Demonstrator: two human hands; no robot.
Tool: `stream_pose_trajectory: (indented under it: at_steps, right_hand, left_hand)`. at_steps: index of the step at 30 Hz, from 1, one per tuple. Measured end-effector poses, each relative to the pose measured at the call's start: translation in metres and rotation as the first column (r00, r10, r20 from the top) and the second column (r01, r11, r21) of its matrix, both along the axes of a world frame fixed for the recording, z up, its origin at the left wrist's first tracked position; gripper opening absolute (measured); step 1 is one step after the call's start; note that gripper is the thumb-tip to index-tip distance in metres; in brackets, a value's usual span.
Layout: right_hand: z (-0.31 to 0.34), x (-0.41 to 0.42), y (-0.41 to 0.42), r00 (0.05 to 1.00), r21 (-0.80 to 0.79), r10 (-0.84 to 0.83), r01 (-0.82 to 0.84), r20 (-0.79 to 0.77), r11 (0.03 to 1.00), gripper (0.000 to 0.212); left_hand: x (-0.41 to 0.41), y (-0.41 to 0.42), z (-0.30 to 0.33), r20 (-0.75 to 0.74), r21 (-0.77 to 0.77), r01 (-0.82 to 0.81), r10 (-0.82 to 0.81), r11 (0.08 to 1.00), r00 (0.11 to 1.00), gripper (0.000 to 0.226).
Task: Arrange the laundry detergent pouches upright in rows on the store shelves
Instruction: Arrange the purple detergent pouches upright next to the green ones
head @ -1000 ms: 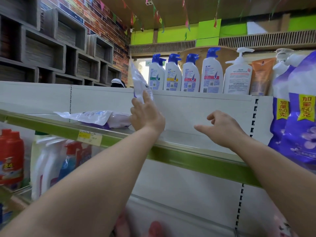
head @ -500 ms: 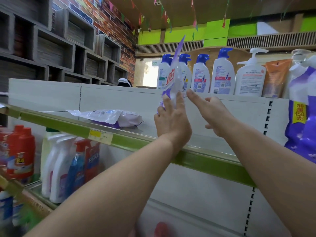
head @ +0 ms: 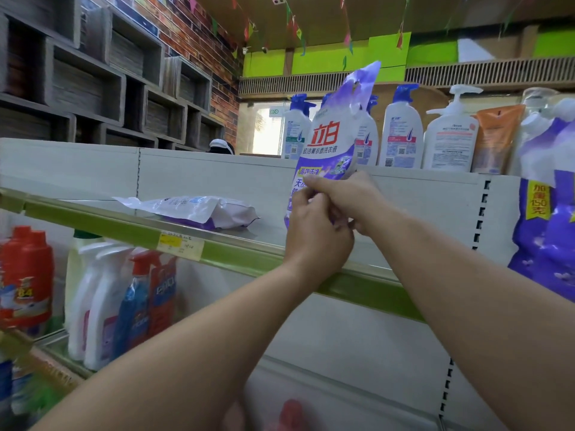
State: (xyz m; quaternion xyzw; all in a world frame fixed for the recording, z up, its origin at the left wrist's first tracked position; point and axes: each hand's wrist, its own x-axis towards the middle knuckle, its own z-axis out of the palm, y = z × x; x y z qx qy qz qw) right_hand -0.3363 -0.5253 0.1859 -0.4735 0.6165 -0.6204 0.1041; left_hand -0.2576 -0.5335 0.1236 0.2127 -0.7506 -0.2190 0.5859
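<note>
A purple and white detergent pouch point(head: 333, 135) stands upright over the shelf point(head: 249, 247) with its printed front facing me. My left hand point(head: 317, 231) grips its lower part from the front. My right hand point(head: 348, 197) pinches the same pouch at its lower right edge, just above the left hand. Another pouch point(head: 193, 211) lies flat on the shelf to the left. At the right edge stand two upright purple pouches point(head: 547, 219).
White shampoo and pump bottles point(head: 401, 132) line the top ledge behind the shelf. Spray bottles point(head: 124, 300) and red bottles point(head: 25, 275) fill the lower shelf at left. A green price rail point(head: 367, 287) runs along the shelf front.
The pouch has turned from edge-on to face me and moved right. My right hand has closed in and taken hold of it beside the left hand.
</note>
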Motion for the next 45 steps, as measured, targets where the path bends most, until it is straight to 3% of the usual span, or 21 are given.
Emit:
stream_pose_trajectory:
  at_steps: [2,6,7,10,17,25,28,32,36,40,45]
  right_hand:
    - [-0.002,-0.005,-0.009,0.991,-0.009,-0.120,0.120,-0.056,0.993,0.055]
    - [-0.007,-0.019,-0.008,0.983,-0.122,-0.177,0.171,-0.038,0.978,0.021]
    - [-0.008,-0.023,-0.006,0.986,-0.138,-0.166,0.161,-0.029,0.977,0.010]
    - [-0.007,-0.035,0.006,0.997,-0.145,-0.075,0.079,0.035,0.986,0.010]
    - [-0.007,-0.075,0.052,0.965,-0.188,0.171,-0.135,0.196,0.973,0.004]
    - [-0.008,-0.118,0.101,0.931,-0.216,0.259,-0.206,0.256,0.954,0.009]
    - [-0.010,-0.130,0.113,0.914,-0.233,0.300,-0.239,0.275,0.943,0.016]
    - [-0.013,-0.139,0.117,0.906,-0.233,0.304,-0.240,0.295,0.942,0.032]
    - [-0.013,-0.139,0.116,0.906,-0.239,0.292,-0.224,0.307,0.945,0.029]
    - [-0.015,-0.137,0.116,0.936,-0.247,0.215,-0.146,0.278,0.958,0.010]
    - [-0.024,-0.126,0.119,0.972,-0.180,-0.028,0.072,0.235,0.981,0.027]
  left_hand:
    - [0.007,-0.004,0.001,-0.096,0.043,-0.013,0.017,0.999,0.995,0.024]
    - [0.012,-0.011,0.007,-0.178,0.116,0.020,0.001,0.993,0.984,0.019]
    - [0.011,-0.013,0.008,-0.175,0.125,0.029,-0.007,0.992,0.985,0.018]
    - [0.008,-0.020,0.014,-0.177,0.188,0.085,-0.051,0.979,0.983,0.026]
    - [-0.009,-0.031,0.033,-0.137,0.328,0.086,-0.043,0.941,0.990,0.081]
    - [-0.036,-0.023,0.041,-0.135,0.432,0.465,-0.455,0.773,0.880,0.128]
    - [-0.047,-0.019,0.040,-0.140,0.468,0.591,-0.605,0.657,0.784,0.123]
    - [-0.059,-0.018,0.036,-0.126,0.484,0.684,-0.730,0.546,0.672,0.086]
    - [-0.061,-0.023,0.033,-0.128,0.484,0.699,-0.747,0.527,0.653,0.054]
    - [-0.065,-0.024,0.031,-0.141,0.450,0.683,-0.710,0.575,0.690,0.045]
    - [-0.067,-0.024,0.029,-0.148,0.412,0.650,-0.657,0.638,0.739,0.044]
